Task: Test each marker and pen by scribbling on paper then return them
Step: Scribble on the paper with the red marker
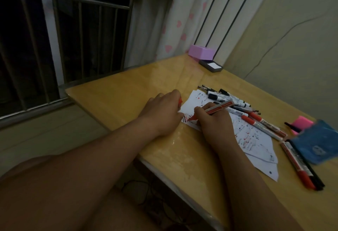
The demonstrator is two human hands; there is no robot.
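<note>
red marker [217,107], blue pouch [318,145], pink-hearted curtain [181,22]

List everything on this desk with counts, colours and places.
yellowish wooden table: one, beside the barred window
scribbled white paper sheets: at least two, near edge
pile of markers and pens: many, black and red caps, behind the paper
blue fabric pouch: one, far right
long markers: two, red and black, beside the pouch
pink pad: one, behind the pouch
purple box: one, far corner
grey tray: one, beside the box
uncapped red marker: one, tip on the paper
small red cap: one, held at the paper's left edge
left hand: holds the cap
right hand: grips the marker
</note>
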